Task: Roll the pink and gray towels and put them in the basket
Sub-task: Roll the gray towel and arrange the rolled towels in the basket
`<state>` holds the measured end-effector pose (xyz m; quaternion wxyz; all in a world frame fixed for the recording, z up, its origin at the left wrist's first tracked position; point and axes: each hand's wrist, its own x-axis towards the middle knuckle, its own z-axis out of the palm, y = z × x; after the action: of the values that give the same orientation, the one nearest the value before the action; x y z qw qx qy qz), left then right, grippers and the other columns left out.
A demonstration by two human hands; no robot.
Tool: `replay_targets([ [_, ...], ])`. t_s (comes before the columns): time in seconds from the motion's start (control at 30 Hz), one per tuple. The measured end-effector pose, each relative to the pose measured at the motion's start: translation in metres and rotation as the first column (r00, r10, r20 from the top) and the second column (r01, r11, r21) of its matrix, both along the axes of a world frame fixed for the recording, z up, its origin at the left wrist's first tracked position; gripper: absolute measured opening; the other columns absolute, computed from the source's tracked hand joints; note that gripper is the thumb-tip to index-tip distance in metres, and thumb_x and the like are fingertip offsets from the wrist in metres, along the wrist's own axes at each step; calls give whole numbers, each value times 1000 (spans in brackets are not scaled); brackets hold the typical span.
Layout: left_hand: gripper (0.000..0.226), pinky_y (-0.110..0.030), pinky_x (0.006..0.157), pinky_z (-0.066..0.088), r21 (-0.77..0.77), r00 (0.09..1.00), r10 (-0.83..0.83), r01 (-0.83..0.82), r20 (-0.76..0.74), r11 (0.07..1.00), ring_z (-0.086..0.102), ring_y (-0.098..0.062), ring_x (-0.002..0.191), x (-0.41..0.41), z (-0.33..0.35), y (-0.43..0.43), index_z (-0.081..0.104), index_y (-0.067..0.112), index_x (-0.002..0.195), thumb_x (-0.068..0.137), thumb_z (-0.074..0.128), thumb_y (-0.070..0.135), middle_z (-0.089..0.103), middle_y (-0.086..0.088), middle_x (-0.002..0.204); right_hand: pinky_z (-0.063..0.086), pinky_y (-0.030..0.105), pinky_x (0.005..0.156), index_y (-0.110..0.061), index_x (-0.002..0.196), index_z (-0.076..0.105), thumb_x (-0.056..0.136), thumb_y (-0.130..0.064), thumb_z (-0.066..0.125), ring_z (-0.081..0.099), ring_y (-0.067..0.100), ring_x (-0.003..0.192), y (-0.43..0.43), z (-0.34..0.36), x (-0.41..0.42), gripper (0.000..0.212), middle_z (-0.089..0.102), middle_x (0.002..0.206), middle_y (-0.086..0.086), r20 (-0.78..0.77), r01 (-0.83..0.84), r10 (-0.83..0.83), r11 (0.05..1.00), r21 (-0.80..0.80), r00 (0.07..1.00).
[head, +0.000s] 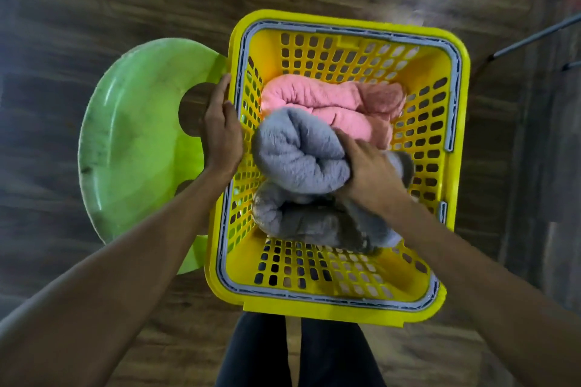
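The right hand (367,166) has its fingers curled into the rolled gray towel (295,151), which sits inside the yellow basket (345,314) touching the pink towel (323,97). The left hand (221,126) lies with fairly straight fingers against the basket's rim. The towel looks soft, light and apt to unroll, so it is best held around its middle.

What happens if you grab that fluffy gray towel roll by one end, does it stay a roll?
Probably floppy: the gray towel bulges and creases where the right hand squeezes it. It may loosen, since nothing visible ties the roll shut. It likely won't roll away, sitting between the pink towel and another gray roll in the basket.
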<state>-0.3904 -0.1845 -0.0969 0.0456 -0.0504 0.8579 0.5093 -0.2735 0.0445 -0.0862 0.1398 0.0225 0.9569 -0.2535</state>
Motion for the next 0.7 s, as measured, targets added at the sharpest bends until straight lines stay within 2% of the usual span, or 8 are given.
replay_targets([
  [0.07, 46, -36, 97, 47, 19, 1000, 3, -4, 6, 1000, 58, -28, 113, 0, 2, 1, 46, 12, 142, 98, 33, 14, 54, -5, 140, 48, 55, 90, -29, 145, 24, 79, -56, 53, 56, 39, 111, 11, 9, -33, 77, 58, 123, 16, -35, 13, -11, 997, 76, 999],
  [0.13, 46, -24, 92, 47, 32, 1000, 13, -14, 25, 999, 61, -14, 105, 0, 3, 2, 47, 12, 142, 98, 33, 12, 54, -2, 139, 44, 60, 95, -30, 144, 21, 79, -55, 54, 51, 42, 118, 18, 8, -69, 76, 52, 130, 18, -28, 5, -1, 988, 155, 1000],
  [0.23, 46, -5, 89, 37, 39, 999, 29, -30, 23, 999, 50, 21, 99, -2, 0, 2, 47, 9, 141, 97, 33, 8, 51, -1, 141, 34, 56, 102, -30, 148, 23, 76, -32, 65, 42, 42, 126, 20, -7, -121, 83, 44, 138, 16, 49, -58, 44, 938, 342, 998],
  [0.3, 46, -3, 86, 37, 58, 999, 31, -32, 27, 998, 49, 24, 93, -3, -1, 3, 46, 8, 141, 98, 32, 5, 52, -4, 140, 30, 57, 104, -28, 149, 23, 76, -26, 67, 37, 43, 131, 24, -29, -140, 85, 39, 142, 17, 119, -111, 72, 922, 370, 990],
  [0.43, 45, -2, 82, 38, 49, 999, 44, -45, 20, 998, 51, 23, 88, -1, -4, 5, 47, 9, 140, 98, 32, 3, 53, 0, 137, 18, 60, 114, -23, 154, 11, 77, -41, 73, 24, 41, 140, 34, -70, -142, 100, 24, 153, 15, 284, -140, 45, 936, 323, 958],
  [0.57, 47, -18, 89, 45, 33, 999, 34, -35, 29, 999, 57, 3, 102, -4, -8, 2, 46, 15, 142, 97, 32, 8, 51, 0, 143, 5, 60, 116, -22, 153, 17, 77, -39, 71, 20, 37, 143, 15, -60, -113, 95, 24, 154, 17, 66, 11, -46, 892, 452, 997],
  [0.63, 48, -6, 93, 35, 13, 999, 32, -32, 22, 999, 46, 21, 108, -4, -8, 2, 46, 13, 142, 97, 32, 8, 50, -3, 144, 17, 57, 115, -20, 148, 30, 77, -35, 71, 30, 38, 138, -2, -44, -76, 84, 32, 149, 17, -156, 141, -87, 914, 380, 984],
  [0.7, 47, 0, 89, 30, 3, 999, 35, -35, 18, 999, 41, 30, 100, -4, -9, 3, 45, 11, 141, 96, 32, 5, 50, -4, 144, 29, 49, 107, -18, 140, 41, 82, -36, 68, 39, 34, 129, -21, -35, -25, 67, 41, 140, 13, -159, 124, -89, 967, 223, 983],
])
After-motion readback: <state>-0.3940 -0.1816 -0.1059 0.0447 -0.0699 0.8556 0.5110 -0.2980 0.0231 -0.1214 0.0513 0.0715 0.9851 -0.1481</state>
